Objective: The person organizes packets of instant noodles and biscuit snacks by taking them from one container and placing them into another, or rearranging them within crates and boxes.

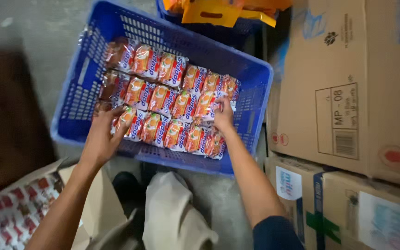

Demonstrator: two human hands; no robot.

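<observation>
A blue plastic crate (89, 78) with slotted walls sits on a grey concrete floor (38, 28), and both bare arms reach into it from the near side. Inside lie three rows of instant noodle packets (163, 99), orange and white, standing on edge and packed close from the left wall to the right wall. The left hand (102, 134) is at the left end of the near row, palm turned inward, fingers spread apart and curled against the end packet there, with the forearm running down to the lower left. The right hand (223, 115) is at the right end of the near and middle rows, fingers bent together and pressed down on the packets; whether it actually clamps one cannot be told. Cardboard boxes (348, 83) stand stacked just beside the crate's right wall. A second blue crate (237, 25) with yellow bags touches the far edge. An opened carton of red-and-white packets (5, 215) lies at the lower left.
</observation>
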